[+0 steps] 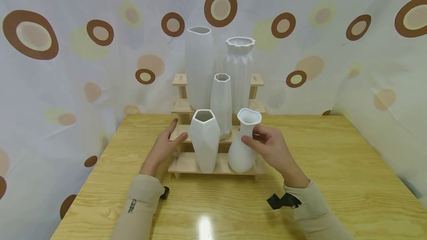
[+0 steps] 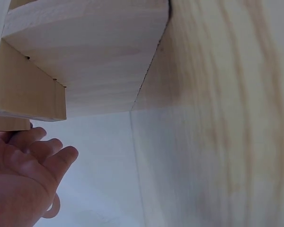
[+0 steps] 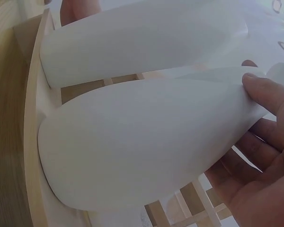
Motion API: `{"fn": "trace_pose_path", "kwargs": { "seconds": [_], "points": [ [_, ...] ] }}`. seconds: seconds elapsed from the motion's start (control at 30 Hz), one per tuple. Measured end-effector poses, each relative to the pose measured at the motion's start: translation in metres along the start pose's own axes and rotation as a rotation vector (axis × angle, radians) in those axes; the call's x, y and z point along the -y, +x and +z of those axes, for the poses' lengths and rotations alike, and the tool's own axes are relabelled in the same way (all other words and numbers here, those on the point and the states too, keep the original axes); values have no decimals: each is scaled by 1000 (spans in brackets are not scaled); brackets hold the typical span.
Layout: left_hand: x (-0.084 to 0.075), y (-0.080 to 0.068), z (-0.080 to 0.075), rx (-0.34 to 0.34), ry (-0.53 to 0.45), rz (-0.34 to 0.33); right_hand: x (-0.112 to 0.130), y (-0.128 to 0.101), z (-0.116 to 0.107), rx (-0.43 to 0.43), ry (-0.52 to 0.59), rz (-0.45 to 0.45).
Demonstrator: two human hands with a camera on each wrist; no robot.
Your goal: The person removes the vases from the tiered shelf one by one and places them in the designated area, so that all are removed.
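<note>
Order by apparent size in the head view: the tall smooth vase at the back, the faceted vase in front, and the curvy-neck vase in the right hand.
1. tall smooth vase
2. faceted vase
3. curvy-neck vase, only slightly smaller than the faceted one.

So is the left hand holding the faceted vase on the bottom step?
No: in the head view the left hand rests on the wooden stand beside the faceted vase, fingers straight and gripping nothing.
</note>
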State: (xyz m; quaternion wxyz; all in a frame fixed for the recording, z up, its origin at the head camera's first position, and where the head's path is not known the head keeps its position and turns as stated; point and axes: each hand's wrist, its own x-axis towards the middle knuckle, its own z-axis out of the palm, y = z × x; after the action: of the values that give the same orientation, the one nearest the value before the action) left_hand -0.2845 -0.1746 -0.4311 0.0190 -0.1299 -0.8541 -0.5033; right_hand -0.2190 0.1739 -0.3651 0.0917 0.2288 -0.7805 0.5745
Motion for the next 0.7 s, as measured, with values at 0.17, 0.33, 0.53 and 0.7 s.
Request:
{"fn": "trace_pose_path", "kwargs": {
  "seconds": [0.17, 0.33, 0.53, 0.7],
  "points": [
    [-1, 1, 0, 0, 24, -5, 1, 0, 0, -5, 13, 10],
    [-3, 0, 0, 6, 47, -9, 1, -1, 0, -20, 7, 3],
    [-4, -2, -1, 21, 74, -38, 0, -2, -2, -23, 39, 5],
    [-5, -2, -2, 26, 80, -39, 2, -3, -6, -21, 51, 0]
  ]
}}
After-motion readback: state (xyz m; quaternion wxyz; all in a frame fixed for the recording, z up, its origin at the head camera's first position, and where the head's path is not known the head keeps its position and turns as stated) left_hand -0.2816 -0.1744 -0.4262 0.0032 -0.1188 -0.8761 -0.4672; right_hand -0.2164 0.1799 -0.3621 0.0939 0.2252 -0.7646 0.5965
